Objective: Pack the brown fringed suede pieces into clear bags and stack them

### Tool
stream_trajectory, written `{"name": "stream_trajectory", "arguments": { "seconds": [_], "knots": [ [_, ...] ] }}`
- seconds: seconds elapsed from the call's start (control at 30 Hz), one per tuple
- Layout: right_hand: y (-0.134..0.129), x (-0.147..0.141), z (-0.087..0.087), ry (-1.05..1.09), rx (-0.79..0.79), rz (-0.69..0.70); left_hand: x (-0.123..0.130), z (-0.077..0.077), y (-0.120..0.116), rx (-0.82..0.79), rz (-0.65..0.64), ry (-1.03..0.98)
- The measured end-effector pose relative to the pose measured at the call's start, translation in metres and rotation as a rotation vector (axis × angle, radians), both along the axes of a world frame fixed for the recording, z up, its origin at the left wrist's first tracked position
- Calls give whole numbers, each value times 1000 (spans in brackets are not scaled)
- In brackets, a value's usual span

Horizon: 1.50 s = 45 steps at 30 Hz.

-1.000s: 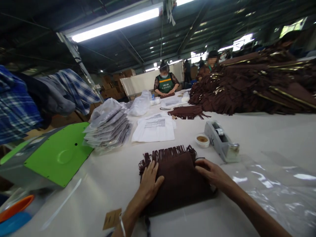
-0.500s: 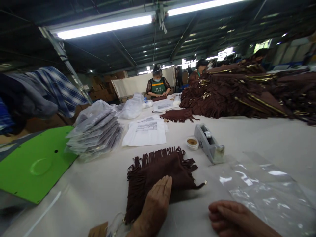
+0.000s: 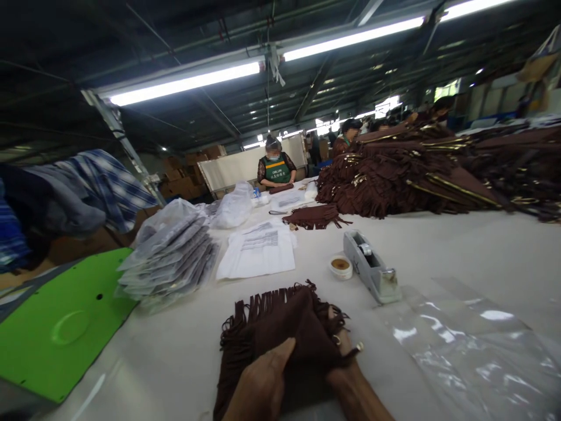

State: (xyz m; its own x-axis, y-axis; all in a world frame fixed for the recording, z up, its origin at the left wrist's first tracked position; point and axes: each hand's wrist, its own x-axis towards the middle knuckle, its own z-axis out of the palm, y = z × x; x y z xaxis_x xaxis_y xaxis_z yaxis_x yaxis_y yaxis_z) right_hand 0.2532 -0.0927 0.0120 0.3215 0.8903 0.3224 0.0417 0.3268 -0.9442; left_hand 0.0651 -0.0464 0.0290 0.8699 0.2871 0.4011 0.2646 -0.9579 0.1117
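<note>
A folded brown fringed garment (image 3: 272, 327) lies on the white table (image 3: 438, 245) right in front of me. My left hand (image 3: 260, 386) presses on its near edge, thumb on top of the cloth. My right hand (image 3: 342, 356) is tucked under the garment's right side, fingers gripping the fabric near a small gold fitting. A clear plastic bag (image 3: 473, 345) lies flat just right of the garment.
A grey tape dispenser (image 3: 370, 266) and a small round tub (image 3: 340, 266) stand beyond the garment. Printed sheets (image 3: 258, 251), a stack of bagged items (image 3: 169, 260) and a green board (image 3: 56, 327) lie to the left. A big heap of brown garments (image 3: 416, 175) fills the right. Another worker (image 3: 274, 169) sits at the far end.
My right hand came back from the near table edge and slid under the garment's right side. My left hand shifted to grip the near edge. The view dropped closer to the table.
</note>
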Motion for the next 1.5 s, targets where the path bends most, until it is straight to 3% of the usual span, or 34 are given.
{"name": "stream_trajectory", "arguments": {
  "seconds": [0.13, 0.23, 0.4, 0.5, 0.63, 0.73, 0.87, 1.0, 1.07, 1.13, 1.2, 1.3, 1.37, 1.5],
  "knots": [
    [-13, 17, 5, 221, -130, 20, 11, 8, -1, -163, 111, 121],
    [-20, 26, 5, 223, -188, 9, 32, 0, 4, -181, 152, 231],
    [-16, 45, 4, -206, -373, 62, 57, -25, 10, -191, 179, 262],
    [-1, 39, 6, -434, -434, 55, 59, -21, 6, -260, 153, 207],
    [23, 4, 3, -656, -441, 25, 50, -7, 1, -437, 96, -60],
    [29, -18, -5, -752, -444, 53, 39, -9, 4, -656, 160, -385],
    [16, -29, -9, -888, -372, 100, 29, -14, 13, -808, 369, -657],
    [-9, -24, 1, -965, -292, 221, 14, 0, 15, -885, 437, -724],
    [-15, -11, 6, -918, -278, 161, -4, 8, 16, -825, 408, -731],
    [-13, 7, 8, -889, -281, 13, -25, 9, 20, -628, 425, -684],
    [-3, 25, 6, -895, -321, -86, -44, 1, 27, -390, 512, -540],
    [16, 36, -5, -973, -412, -30, -57, -21, 33, -260, 610, -165],
    [20, 33, -12, -1049, -405, 47, -57, -34, 31, -270, 579, 52],
    [0, 18, -21, -1146, -320, 121, -51, -41, 12, -217, 453, 165]
  ]
}}
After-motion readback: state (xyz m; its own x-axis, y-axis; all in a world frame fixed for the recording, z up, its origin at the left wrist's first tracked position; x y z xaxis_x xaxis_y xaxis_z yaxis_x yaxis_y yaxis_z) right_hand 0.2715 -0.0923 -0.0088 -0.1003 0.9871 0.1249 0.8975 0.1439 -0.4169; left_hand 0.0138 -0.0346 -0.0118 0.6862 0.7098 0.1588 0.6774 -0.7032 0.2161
